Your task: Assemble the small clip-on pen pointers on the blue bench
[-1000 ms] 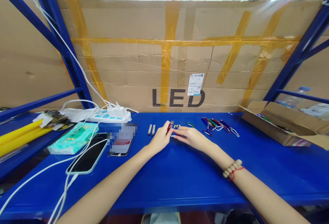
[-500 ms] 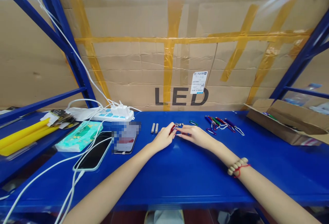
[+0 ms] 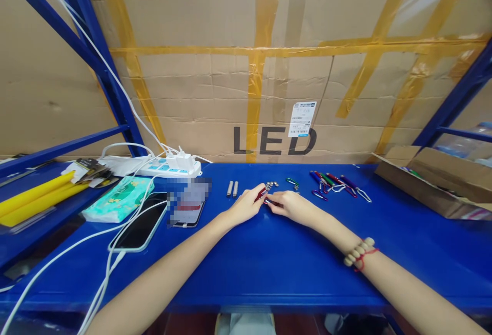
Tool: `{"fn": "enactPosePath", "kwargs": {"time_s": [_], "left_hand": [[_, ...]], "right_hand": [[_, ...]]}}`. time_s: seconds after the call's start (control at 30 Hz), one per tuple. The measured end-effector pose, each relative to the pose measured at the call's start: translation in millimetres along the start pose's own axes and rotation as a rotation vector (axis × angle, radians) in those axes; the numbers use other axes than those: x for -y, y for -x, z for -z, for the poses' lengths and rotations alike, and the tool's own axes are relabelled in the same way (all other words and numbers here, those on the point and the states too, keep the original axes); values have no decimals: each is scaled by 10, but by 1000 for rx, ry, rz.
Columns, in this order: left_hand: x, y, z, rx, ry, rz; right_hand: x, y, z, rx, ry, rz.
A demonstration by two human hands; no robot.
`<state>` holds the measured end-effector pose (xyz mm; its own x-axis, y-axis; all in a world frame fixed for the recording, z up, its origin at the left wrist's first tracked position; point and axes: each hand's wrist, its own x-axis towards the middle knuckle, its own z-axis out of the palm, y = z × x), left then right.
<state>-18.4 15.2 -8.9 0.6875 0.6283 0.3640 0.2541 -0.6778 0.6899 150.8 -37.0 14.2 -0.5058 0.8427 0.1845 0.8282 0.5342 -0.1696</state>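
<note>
My left hand (image 3: 248, 206) is closed around a small red metal tube (image 3: 262, 193), like a mini flashlight body, its silver end pointing up and right. Close beside it, my right hand (image 3: 289, 206) pinches a small red piece (image 3: 268, 201) in its fingertips; its exact kind is too small to make out. Just beyond the fingers lie several small silver pieces (image 3: 272, 184). A green carabiner (image 3: 292, 181) and a blue-purple carabiner (image 3: 319, 195) lie past my right hand. Two silver cylinders (image 3: 232, 188) rest side by side beyond my left hand.
Several coloured mini flashlights with carabiners (image 3: 342, 184) lie at the back right, near an open cardboard box (image 3: 434, 191). On the left are two phones (image 3: 142, 225), a tissue pack (image 3: 119, 200), a power strip (image 3: 169, 168) and trailing white cables. A large cardboard panel (image 3: 215, 94) stands behind.
The view has tipped down slightly. My right fingertips have drawn slightly down and closer together around the small red piece; my left hand keeps its hold on the red tube.
</note>
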Motion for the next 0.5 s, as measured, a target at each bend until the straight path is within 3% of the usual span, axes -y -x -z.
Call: {"fn": "enactPosePath", "kwargs": {"time_s": [0.27, 0.5], "left_hand": [[61, -27, -44, -37, 121, 37], [-22, -26, 17, -120, 73, 100]], "right_hand": [[-69, -23, -48, -125, -179, 84], [-129, -11, -3, -235, -160, 69]]}}
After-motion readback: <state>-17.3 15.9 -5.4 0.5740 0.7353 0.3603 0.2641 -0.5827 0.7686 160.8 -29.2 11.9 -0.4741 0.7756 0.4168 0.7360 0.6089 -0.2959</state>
